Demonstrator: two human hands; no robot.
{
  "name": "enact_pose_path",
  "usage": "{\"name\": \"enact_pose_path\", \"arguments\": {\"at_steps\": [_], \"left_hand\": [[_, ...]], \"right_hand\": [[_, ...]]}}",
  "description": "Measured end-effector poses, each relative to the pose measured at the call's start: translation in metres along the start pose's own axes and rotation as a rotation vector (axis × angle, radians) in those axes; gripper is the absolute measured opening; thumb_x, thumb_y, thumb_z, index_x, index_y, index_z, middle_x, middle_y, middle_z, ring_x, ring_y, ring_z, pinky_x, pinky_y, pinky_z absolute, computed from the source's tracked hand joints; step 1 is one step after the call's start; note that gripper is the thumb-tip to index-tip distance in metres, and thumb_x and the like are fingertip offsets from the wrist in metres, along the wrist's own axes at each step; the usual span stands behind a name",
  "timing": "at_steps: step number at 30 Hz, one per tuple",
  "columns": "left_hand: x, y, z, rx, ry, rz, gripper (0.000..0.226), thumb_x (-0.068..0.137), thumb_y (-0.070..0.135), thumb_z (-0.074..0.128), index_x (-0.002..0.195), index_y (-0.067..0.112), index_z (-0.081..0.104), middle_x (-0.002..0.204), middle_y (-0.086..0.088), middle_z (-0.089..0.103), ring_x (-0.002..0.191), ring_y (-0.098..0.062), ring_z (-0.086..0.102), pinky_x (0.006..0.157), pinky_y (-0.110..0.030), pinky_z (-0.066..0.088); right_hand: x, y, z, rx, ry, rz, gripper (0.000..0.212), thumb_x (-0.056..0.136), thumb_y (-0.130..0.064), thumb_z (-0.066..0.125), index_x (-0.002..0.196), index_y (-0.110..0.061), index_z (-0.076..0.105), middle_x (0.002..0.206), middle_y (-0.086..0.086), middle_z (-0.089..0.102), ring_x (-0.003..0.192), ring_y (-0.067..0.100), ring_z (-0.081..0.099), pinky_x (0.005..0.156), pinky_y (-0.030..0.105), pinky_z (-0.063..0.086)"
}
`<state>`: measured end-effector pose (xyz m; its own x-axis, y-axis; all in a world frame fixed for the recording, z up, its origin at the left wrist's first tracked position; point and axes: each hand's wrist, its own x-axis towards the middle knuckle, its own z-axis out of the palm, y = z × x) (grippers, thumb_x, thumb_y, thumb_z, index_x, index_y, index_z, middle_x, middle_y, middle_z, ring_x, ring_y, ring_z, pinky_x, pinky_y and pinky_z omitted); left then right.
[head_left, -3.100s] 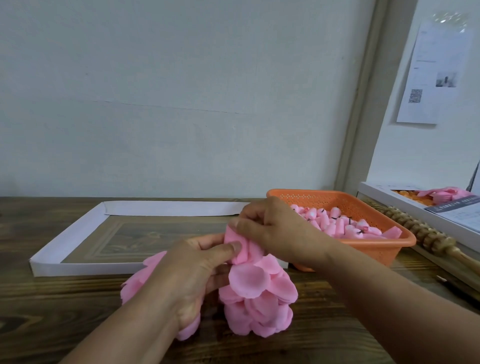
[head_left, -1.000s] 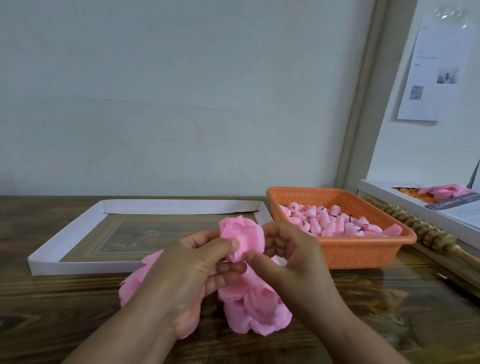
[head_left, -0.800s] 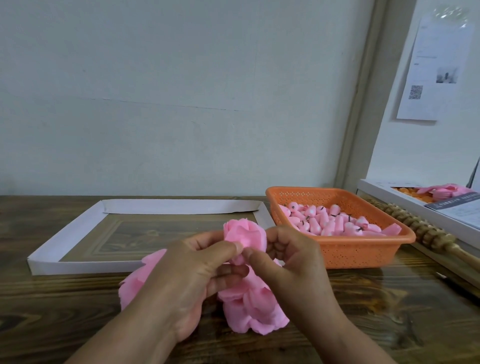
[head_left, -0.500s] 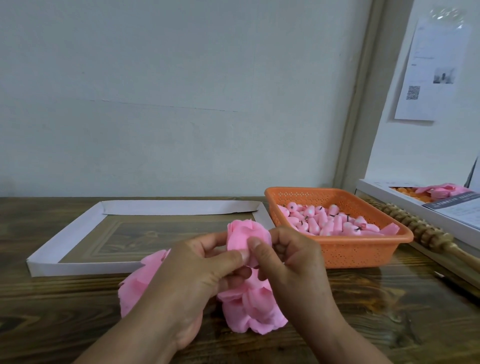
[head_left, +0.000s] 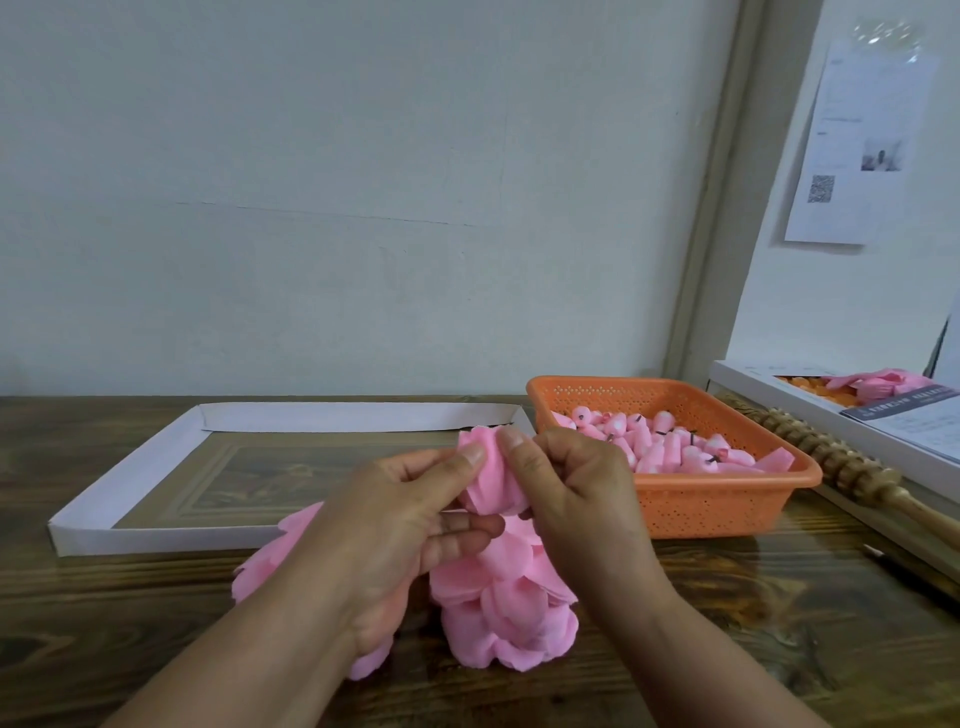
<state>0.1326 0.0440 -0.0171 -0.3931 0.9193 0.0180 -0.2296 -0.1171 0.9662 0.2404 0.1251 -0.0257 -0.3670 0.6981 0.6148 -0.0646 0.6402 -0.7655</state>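
- Petals (head_left: 504, 613) lie heaped on the counter (head_left: 779, 623), left of the basket (head_left: 727, 509) and nearest the person; the wrists cover some of them.
- Just above that heap, left of the basket's near corner, both hands pinch the flower (head_left: 491, 483). The left hand (head_left: 395, 525) has its thumb on the left side, and the right hand (head_left: 576, 499) is curled round the right side.
- A petal is probably being wrapped on, though the fingers hide the seam.
- To do it well, press lightly, overlap the petal's edge on the last one, and turn the flower between the thumbs. These thin petals would likely crease.
- Buds (head_left: 670, 447) fill the basket; the tray (head_left: 156, 538) sits left of it.
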Motion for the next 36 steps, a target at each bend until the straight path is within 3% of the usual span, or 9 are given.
{"name": "enact_pose_path", "arguments": {"at_steps": [5, 8, 14, 19, 21, 23, 27, 33, 36], "left_hand": [[0.004, -0.001, -0.001, -0.026, 0.048, -0.009, 0.032, 0.073, 0.025, 0.067, 0.097, 0.004, 0.071, 0.088, -0.018, 0.074, 0.070, -0.025, 0.070, 0.066, -0.030, 0.061], [0.004, -0.003, -0.001, -0.047, 0.077, -0.007, 0.023, 0.078, 0.021, 0.067, 0.093, 0.003, 0.071, 0.084, -0.018, 0.074, 0.065, -0.025, 0.069, 0.063, -0.030, 0.060], [0.003, -0.008, -0.005, -0.006, 0.061, 0.019, 0.035, 0.060, 0.023, 0.072, 0.092, 0.008, 0.074, 0.082, -0.014, 0.075, 0.068, -0.023, 0.070, 0.062, -0.027, 0.060], [0.004, -0.012, -0.002, -0.003, 0.130, 0.027, 0.019, 0.076, 0.010, 0.070, 0.094, 0.008, 0.073, 0.076, -0.015, 0.073, 0.062, -0.020, 0.068, 0.052, -0.022, 0.055], [0.005, -0.013, -0.001, 0.004, 0.138, 0.038, 0.021, 0.072, 0.013, 0.071, 0.092, 0.009, 0.074, 0.073, -0.014, 0.073, 0.059, -0.017, 0.067, 0.051, -0.021, 0.053], [0.006, -0.012, -0.002, 0.008, 0.143, 0.041, 0.026, 0.066, 0.017, 0.071, 0.091, 0.009, 0.075, 0.073, -0.013, 0.073, 0.059, -0.016, 0.067, 0.051, -0.020, 0.052], [0.006, -0.010, -0.007, 0.027, 0.117, 0.028, 0.023, 0.071, 0.014, 0.070, 0.093, 0.008, 0.073, 0.075, -0.012, 0.074, 0.058, -0.016, 0.068, 0.051, -0.019, 0.052], [0.004, -0.006, -0.008, 0.056, 0.085, -0.001, 0.020, 0.075, 0.011, 0.069, 0.095, 0.007, 0.071, 0.075, -0.010, 0.075, 0.057, -0.015, 0.068, 0.049, -0.018, 0.052], [0.004, -0.004, -0.008, 0.072, 0.063, -0.012, 0.018, 0.077, 0.011, 0.069, 0.094, 0.007, 0.072, 0.077, -0.013, 0.075, 0.058, -0.016, 0.067, 0.049, -0.019, 0.053]], "right_hand": [[-0.002, 0.002, 0.000, 0.021, -0.004, 0.013, 0.033, 0.089, -0.013, 0.060, 0.057, -0.016, 0.053, 0.047, -0.011, 0.047, 0.046, 0.002, 0.042, 0.046, 0.013, 0.032], [-0.007, 0.003, -0.001, 0.074, 0.003, 0.033, 0.022, 0.082, 0.001, 0.062, 0.064, -0.012, 0.061, 0.056, -0.007, 0.056, 0.052, 0.005, 0.050, 0.050, 0.017, 0.040], [-0.010, 0.002, 0.005, -0.003, 0.073, 0.023, 0.026, 0.079, -0.001, 0.066, 0.060, -0.016, 0.057, 0.049, -0.012, 0.052, 0.046, 0.002, 0.045, 0.046, 0.011, 0.035], [-0.015, 0.007, 0.016, -0.261, 0.179, -0.157, 0.023, 0.078, -0.006, 0.068, 0.060, -0.013, 0.057, 0.051, -0.004, 0.052, 0.052, 0.013, 0.049, 0.049, 0.027, 0.041], [-0.018, 0.006, 0.017, -0.232, 0.145, -0.170, 0.015, 0.078, -0.014, 0.064, 0.063, -0.011, 0.061, 0.056, -0.002, 0.058, 0.056, 0.014, 0.053, 0.054, 0.032, 0.045], [-0.018, 0.002, 0.015, -0.184, 0.078, -0.148, 0.013, 0.075, -0.017, 0.056, 0.066, -0.017, 0.065, 0.062, -0.007, 0.061, 0.062, 0.010, 0.056, 0.056, 0.023, 0.045], [-0.007, -0.002, 0.002, 0.011, -0.093, 0.020, 0.025, 0.080, 0.000, 0.058, 0.068, -0.020, 0.066, 0.060, -0.004, 0.064, 0.058, 0.005, 0.058, 0.056, 0.016, 0.047], [0.008, 0.005, -0.014, 0.063, -0.240, 0.191, 0.033, 0.079, -0.004, 0.070, 0.106, -0.018, 0.058, 0.076, -0.001, 0.061, 0.067, 0.006, 0.057, 0.064, 0.021, 0.050], [0.013, 0.002, -0.019, 0.073, -0.415, 0.161, 0.017, 0.083, -0.001, 0.065, 0.090, -0.016, 0.067, 0.070, -0.006, 0.066, 0.064, 0.006, 0.058, 0.061, 0.020, 0.049]]}}
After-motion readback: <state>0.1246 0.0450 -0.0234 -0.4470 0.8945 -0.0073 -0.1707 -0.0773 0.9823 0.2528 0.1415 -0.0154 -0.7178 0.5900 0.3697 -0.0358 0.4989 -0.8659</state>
